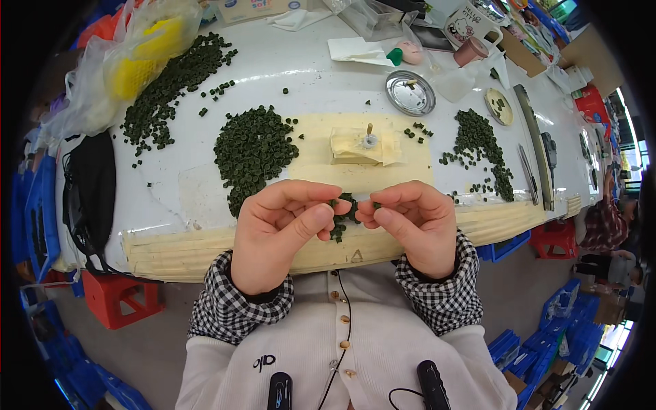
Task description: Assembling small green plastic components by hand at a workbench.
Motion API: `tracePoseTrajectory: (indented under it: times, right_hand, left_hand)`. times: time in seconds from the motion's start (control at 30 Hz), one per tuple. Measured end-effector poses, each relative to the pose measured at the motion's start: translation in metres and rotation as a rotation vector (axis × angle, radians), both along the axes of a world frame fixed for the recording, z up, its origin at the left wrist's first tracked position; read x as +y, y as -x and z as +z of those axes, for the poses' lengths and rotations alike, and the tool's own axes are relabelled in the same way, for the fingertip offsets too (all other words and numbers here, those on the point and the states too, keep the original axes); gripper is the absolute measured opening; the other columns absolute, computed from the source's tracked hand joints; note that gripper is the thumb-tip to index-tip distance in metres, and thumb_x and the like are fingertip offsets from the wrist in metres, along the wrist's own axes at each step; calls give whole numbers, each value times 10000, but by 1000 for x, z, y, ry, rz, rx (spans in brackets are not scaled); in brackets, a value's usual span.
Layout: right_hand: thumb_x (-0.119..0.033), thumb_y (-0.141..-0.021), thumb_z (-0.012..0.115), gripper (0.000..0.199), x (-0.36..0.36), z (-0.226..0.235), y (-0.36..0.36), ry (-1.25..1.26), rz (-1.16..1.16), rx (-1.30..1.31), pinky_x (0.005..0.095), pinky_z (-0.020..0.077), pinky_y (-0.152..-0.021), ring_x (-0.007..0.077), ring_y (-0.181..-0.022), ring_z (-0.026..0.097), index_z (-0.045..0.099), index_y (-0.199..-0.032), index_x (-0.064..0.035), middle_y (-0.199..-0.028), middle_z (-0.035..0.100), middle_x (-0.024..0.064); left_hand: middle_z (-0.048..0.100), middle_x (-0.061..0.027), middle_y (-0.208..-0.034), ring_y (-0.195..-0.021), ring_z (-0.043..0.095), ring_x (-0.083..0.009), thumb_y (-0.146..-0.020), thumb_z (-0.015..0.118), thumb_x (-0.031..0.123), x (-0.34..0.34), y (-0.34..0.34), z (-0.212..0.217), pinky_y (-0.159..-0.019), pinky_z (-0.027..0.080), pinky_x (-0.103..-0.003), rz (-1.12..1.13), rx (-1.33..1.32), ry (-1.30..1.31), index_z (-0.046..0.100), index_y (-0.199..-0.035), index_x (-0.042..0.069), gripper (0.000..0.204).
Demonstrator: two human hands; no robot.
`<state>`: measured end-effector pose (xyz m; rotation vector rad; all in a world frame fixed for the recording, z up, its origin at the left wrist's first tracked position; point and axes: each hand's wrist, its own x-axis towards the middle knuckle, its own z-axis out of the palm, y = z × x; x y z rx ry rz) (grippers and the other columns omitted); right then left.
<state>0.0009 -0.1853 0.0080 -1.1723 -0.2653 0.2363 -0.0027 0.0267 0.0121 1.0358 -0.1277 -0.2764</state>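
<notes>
My left hand (280,229) and my right hand (413,222) meet over the near edge of a white table (328,89). Between their fingertips they pinch a short cluster of small dark green pieces (343,213). Both hands have their fingers curled onto it. A heap of the same green pieces (253,150) lies just beyond my left hand. A smaller heap (478,143) lies beyond my right hand. A small block with a pin standing in it (365,143) sits on a cream mat (321,154) straight ahead.
A long heap of green pieces (174,85) runs to the far left beside plastic bags with yellow contents (140,51). A round metal lid (410,92), a mug (468,24), tissues and a long metal ruler (533,143) lie at the back right. Red stools (113,297) stand below.
</notes>
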Motion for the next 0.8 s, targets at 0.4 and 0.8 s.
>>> tracePoseTrajectory:
  times: [0.4, 0.8]
  right_hand:
    - [71, -772, 700, 236, 17, 10, -13, 457, -227, -491, 247, 508, -717, 164, -801, 644, 703, -986, -26, -906, 664, 90]
    - [80, -772, 702, 216, 21, 0, -14, 315, -141, -349, 260, 500, -749, 158, -831, 626, 700, -973, -1, -906, 648, 91]
  left_hand:
    - [697, -102, -996, -834, 627, -88, -919, 623, 44, -5, -5, -11, -732, 523, -229, 4, 6, -33, 631, -1103, -16, 193]
    - [695, -78, -889, -748, 634, -80, -886, 666, 27, -4, -4, -10, -681, 537, -213, 54, 6, -90, 666, -1011, -28, 137]
